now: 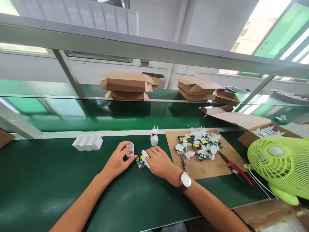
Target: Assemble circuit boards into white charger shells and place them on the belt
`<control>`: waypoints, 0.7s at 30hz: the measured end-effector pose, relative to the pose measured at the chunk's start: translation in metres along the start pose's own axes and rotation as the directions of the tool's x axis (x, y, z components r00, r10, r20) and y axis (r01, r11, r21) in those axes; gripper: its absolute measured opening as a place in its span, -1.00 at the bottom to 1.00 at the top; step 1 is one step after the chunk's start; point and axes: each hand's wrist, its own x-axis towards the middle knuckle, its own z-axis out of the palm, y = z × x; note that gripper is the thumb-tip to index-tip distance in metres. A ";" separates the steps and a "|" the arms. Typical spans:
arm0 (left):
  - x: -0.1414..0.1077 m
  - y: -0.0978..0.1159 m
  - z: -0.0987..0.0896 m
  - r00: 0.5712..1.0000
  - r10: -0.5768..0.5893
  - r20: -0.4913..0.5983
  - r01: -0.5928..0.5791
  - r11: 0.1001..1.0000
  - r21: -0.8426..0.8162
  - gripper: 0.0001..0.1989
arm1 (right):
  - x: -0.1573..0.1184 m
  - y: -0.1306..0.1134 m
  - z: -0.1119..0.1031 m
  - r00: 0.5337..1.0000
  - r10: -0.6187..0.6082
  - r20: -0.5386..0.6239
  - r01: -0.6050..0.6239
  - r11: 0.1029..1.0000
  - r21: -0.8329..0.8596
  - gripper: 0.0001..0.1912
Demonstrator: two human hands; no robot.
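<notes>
My left hand (pixel 118 161) is wrapped round a small white open housing (pixel 130 150) on the green table. Just to the right, my right hand (pixel 158 162) has its fingers closed on a white plug piece (pixel 145 156) with a green circuit board (pixel 140 162) beside it. The board lies near my left fingertips. Behind my hands stands another white housing (pixel 154 139) with a pronged plug piece at its top. Three or so white housings (pixel 88 142) stand joined side by side at the left.
Circuit boards and white parts (pixel 200 143) lie heaped on a brown cardboard sheet (pixel 193 170). Red-handled pliers (pixel 235 167), tweezers (pixel 182 161) and a green fan (pixel 280 164) are at the right. Cardboard boxes (pixel 127 84) sit on the rear ledge.
</notes>
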 end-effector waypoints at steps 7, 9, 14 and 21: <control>0.005 0.002 -0.001 0.995 0.101 -0.023 -0.099 0.993 0.067 -0.81 | -0.007 0.003 0.022 0.996 -0.049 -0.071 0.048 0.999 -0.018 -0.78; 0.006 0.003 -0.001 0.992 0.124 -0.029 -0.122 0.989 0.085 -0.82 | -0.007 0.004 0.028 0.991 -0.065 -0.114 0.063 0.998 -0.015 -0.76; 0.009 0.005 -0.001 0.988 0.151 -0.038 -0.147 0.984 0.102 -0.82 | -0.009 0.006 0.031 0.986 -0.080 -0.146 0.081 0.997 -0.003 -0.73; 0.009 0.002 0.000 0.986 0.157 -0.062 -0.150 0.983 0.108 -0.83 | -0.010 0.008 0.028 0.991 -0.071 -0.113 0.079 0.995 0.063 -0.79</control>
